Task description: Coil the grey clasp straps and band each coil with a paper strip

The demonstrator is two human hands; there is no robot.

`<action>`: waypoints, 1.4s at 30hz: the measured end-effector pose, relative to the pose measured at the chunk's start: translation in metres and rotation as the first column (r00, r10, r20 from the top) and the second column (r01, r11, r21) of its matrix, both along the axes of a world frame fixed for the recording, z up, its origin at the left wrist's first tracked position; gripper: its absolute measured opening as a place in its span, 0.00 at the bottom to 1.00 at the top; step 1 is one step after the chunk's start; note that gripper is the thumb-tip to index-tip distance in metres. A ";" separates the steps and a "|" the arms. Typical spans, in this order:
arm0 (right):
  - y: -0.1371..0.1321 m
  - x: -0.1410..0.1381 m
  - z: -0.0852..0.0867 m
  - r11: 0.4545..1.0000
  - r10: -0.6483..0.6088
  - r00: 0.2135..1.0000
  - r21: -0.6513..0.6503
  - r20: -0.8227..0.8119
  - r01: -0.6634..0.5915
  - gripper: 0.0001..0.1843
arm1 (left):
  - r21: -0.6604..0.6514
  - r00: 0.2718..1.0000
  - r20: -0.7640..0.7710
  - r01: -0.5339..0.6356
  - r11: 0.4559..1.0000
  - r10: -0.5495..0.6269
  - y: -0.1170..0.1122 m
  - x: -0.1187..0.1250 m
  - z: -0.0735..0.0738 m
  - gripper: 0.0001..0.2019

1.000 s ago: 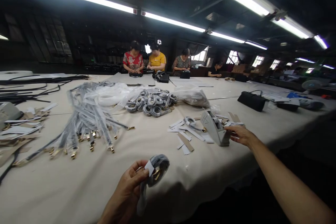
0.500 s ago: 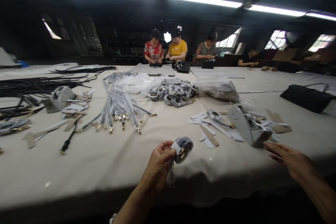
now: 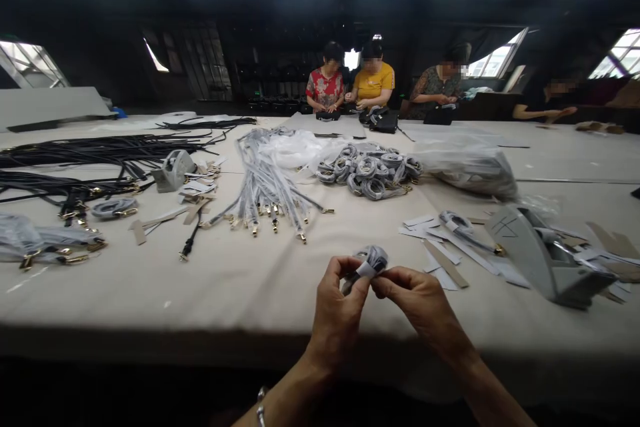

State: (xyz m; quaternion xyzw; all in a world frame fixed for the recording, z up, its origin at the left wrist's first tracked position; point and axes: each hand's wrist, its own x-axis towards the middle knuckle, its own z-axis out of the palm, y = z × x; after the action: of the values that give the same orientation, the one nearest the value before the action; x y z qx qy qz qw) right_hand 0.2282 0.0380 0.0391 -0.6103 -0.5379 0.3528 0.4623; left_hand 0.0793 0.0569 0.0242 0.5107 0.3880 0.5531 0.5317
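Above the table's near edge, my left hand (image 3: 337, 317) grips a coiled grey strap (image 3: 377, 256) wrapped in clear plastic. A white paper band (image 3: 367, 269) goes around the coil. My right hand (image 3: 425, 303) has its thumb and fingers pinched at the coil's right side, touching it by the band. Whether a bit of tape is between those fingers is hidden. To the right stands a grey tape dispenser (image 3: 543, 257). Another coiled strap (image 3: 456, 221) with a gold clasp lies on paper strips (image 3: 443, 261) beside it.
Plastic-wrapped straps (image 3: 267, 180) lie spread ahead, next to a heap of coiled straps (image 3: 367, 170) and a plastic bag (image 3: 465, 167). Black straps (image 3: 100, 150) and a second tape dispenser (image 3: 173, 170) are at left. Several people (image 3: 373, 83) work across the table.
My right hand has left the tape dispenser and come over to the coiled strap in my left hand. The view has turned left, so the table's things appear further right.
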 end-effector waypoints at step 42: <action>0.245 -0.080 -0.033 0.880 0.475 0.620 -0.356 0.625 -0.315 0.21 | -0.284 0.890 0.212 -0.340 0.897 0.404 0.117 -0.110 -0.058 0.21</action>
State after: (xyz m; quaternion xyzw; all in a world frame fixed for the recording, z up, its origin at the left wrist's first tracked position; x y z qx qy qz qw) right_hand 0.1487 0.2827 0.0058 -0.6081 -0.7519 0.2453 0.0683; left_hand -0.0306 0.1738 -0.0333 0.2797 0.4681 0.6578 0.5196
